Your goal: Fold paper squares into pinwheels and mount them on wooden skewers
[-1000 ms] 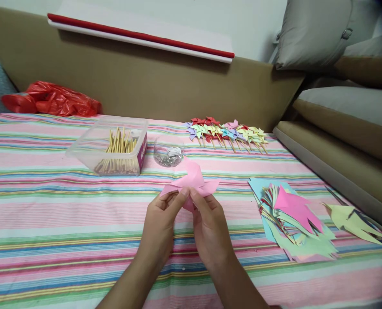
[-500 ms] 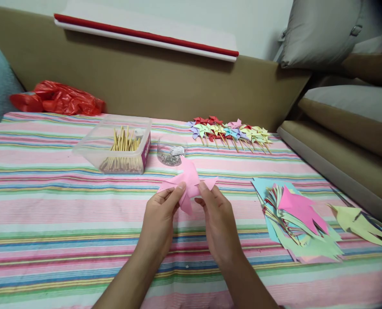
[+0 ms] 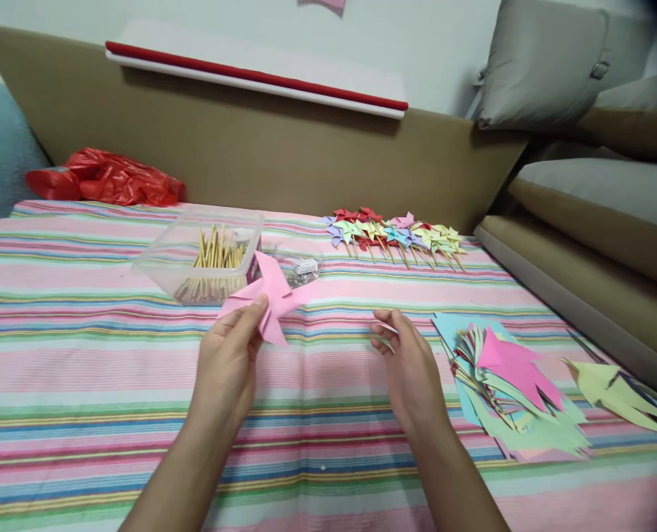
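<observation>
A pink paper pinwheel (image 3: 276,295) is pinched between the thumb and fingers of my left hand (image 3: 231,351). Its folded blades face up, and no stick shows on it. My right hand (image 3: 411,362) is apart from it to the right, fingers curled loosely and apart, holding nothing. Just behind the pinwheel stands a clear round container (image 3: 304,273) of small metal pieces, partly hidden by a blade. To its left, a clear plastic box (image 3: 165,258) holds many thin wooden sticks (image 3: 217,255).
Several finished pinwheels on sticks (image 3: 395,233) lie at the back. Cut paper sheets (image 3: 522,377) are piled on the right, beside a yellow paper piece (image 3: 610,391). A red plastic bag (image 3: 123,177) lies back left. Cushions (image 3: 583,199) border the striped cloth (image 3: 317,458) at right.
My right hand has let go of the pinwheel and moved right. My left hand has carried the pinwheel to the left, towards the stick box. The view has tilted slightly up.
</observation>
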A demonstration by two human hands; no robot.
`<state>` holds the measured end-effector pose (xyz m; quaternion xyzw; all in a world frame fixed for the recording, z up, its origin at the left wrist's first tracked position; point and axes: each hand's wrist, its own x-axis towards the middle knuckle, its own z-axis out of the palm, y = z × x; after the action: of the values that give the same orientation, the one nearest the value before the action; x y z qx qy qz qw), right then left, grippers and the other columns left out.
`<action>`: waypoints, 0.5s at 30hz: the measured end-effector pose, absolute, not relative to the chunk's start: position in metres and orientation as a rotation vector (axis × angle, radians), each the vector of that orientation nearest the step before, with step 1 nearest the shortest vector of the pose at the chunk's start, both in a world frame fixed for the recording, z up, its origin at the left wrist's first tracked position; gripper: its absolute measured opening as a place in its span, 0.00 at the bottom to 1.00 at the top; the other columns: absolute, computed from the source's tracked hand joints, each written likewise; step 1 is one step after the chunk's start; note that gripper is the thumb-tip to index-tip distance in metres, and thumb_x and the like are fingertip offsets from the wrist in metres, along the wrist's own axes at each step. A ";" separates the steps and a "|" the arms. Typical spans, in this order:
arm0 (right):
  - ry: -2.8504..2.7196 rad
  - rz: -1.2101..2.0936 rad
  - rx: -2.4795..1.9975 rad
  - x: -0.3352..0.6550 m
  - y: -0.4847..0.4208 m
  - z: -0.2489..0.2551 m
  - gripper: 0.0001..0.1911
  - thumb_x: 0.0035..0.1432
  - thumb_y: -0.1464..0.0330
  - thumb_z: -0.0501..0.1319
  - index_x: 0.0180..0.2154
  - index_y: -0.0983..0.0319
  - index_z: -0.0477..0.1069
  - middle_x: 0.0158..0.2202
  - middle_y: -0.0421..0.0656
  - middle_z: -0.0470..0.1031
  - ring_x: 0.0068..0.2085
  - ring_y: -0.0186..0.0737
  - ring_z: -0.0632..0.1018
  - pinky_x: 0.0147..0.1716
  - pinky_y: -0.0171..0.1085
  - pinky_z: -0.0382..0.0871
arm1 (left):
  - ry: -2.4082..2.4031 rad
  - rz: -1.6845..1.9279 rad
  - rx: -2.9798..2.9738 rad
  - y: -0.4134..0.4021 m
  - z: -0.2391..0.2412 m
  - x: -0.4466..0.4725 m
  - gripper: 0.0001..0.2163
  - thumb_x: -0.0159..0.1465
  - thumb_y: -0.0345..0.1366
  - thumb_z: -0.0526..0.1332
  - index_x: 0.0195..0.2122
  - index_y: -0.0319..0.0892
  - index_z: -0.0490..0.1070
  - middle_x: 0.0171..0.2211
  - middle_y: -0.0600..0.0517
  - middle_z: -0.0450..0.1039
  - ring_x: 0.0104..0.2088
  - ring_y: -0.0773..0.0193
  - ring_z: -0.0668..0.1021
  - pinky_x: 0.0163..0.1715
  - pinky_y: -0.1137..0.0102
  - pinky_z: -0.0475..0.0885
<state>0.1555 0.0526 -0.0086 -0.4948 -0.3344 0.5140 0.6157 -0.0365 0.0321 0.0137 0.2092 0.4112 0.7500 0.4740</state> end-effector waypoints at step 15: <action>-1.936 0.521 -1.188 0.099 0.155 0.023 0.10 0.65 0.67 0.57 0.38 0.61 0.77 0.43 0.47 0.80 0.47 0.44 0.77 0.50 0.42 0.67 | 1.041 2.025 0.338 0.032 0.026 -0.084 0.06 0.53 0.32 0.74 0.28 0.38 0.80 0.28 0.54 0.79 0.30 0.70 0.77 0.29 0.79 0.71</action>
<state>0.0988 0.1547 0.0226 -0.4685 -0.7634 0.2055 0.3943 -0.0839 0.0321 0.0262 0.1340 0.4130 0.8033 0.4078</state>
